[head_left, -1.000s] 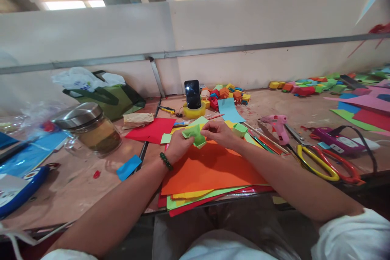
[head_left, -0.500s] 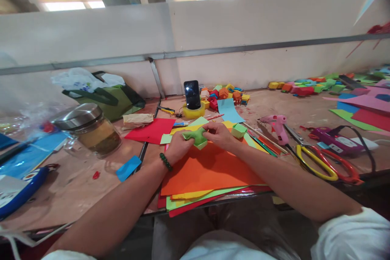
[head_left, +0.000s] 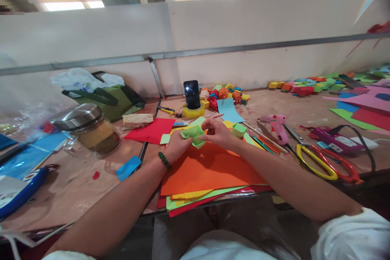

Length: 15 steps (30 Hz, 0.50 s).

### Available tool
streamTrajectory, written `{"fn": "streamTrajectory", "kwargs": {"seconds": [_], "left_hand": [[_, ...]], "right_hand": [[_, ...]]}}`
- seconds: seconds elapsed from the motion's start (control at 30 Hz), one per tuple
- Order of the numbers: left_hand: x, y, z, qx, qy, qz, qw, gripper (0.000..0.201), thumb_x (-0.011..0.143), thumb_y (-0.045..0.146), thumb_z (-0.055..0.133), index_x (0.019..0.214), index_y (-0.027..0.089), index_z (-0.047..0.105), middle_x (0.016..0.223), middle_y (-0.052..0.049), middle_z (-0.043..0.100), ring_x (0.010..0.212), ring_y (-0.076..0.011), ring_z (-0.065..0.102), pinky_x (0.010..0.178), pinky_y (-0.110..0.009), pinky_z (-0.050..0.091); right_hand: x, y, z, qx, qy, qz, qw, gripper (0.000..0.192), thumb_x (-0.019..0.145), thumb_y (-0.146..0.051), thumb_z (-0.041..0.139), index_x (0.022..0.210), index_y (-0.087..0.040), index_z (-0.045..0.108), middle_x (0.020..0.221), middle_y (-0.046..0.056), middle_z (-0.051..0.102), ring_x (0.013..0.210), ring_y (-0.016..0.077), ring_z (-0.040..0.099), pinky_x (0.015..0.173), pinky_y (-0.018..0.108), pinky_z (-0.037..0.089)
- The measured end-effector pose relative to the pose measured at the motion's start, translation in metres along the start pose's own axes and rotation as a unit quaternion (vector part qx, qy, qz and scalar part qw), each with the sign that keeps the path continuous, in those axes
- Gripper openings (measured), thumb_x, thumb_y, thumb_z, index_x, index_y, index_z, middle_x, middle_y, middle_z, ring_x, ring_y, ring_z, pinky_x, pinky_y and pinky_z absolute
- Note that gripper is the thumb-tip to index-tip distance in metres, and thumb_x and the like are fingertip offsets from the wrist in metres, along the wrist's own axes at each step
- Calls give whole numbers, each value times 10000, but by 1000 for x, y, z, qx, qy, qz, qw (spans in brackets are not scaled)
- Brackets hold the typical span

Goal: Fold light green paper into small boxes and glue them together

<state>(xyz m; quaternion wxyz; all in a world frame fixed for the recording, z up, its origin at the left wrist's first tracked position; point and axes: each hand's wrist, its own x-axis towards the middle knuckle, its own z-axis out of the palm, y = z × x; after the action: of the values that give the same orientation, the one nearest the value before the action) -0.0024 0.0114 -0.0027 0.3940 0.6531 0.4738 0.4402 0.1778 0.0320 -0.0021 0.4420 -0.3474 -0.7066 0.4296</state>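
The folded green paper [head_left: 195,133] is over the orange sheet [head_left: 213,170], its left side pinched in the fingers of your left hand [head_left: 178,144], likely to steady it for your right hand [head_left: 223,133], whose fingers curl at its right edge, whether gripping I cannot tell. Farther right, the pink glue gun [head_left: 280,131] rests on the bench [head_left: 300,109], presumably for easy reach.
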Motion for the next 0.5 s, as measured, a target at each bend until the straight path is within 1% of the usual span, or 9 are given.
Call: {"fn": "streamTrajectory", "kwargs": {"seconds": [0.07,0.13,0.2,0.27,0.37,0.5], "left_hand": [[0,0,0,-2,5,-7,1000,139,578,188,528,648,140,638,620,13,596,589,-118,489,555,-225,398],[0,1,1,0,8,-16,1000,149,561,184,513,635,139,635,611,11,592,572,-112,473,520,-215,368],[0,2,1,-2,9,-22,1000,162,548,185,503,631,138,633,604,8,592,558,-110,466,498,-212,351],[0,3,1,-7,9,-35,999,175,536,191,501,632,137,636,594,4,594,544,-111,467,486,-214,347],[0,6,1,-20,13,-59,998,181,527,201,534,646,134,654,601,-6,614,550,-118,488,495,-219,366],[0,7,1,-39,16,-71,997,187,526,215,575,660,131,675,636,-23,650,581,-132,529,528,-229,400]], "right_hand": [[1,3,0,4,-9,-1,1000,210,619,-232,660,814,-176,604,751,-8,620,607,101,522,545,219,406],[2,5,0,-3,-8,6,1000,145,632,-187,583,762,-166,642,681,-18,610,564,91,489,526,216,374],[1,5,1,5,3,20,1000,147,635,-179,547,719,-160,667,619,-26,593,533,87,462,512,219,356],[0,3,0,32,-1,28,999,152,648,-204,568,723,-157,690,613,-22,605,550,98,488,532,229,383],[-2,-2,-4,49,-44,11,998,166,674,-276,656,770,-158,721,688,3,657,633,124,557,610,256,443],[-1,-5,-14,10,-133,-25,991,234,706,-347,716,854,-169,747,858,47,710,764,154,611,704,281,475]]}}
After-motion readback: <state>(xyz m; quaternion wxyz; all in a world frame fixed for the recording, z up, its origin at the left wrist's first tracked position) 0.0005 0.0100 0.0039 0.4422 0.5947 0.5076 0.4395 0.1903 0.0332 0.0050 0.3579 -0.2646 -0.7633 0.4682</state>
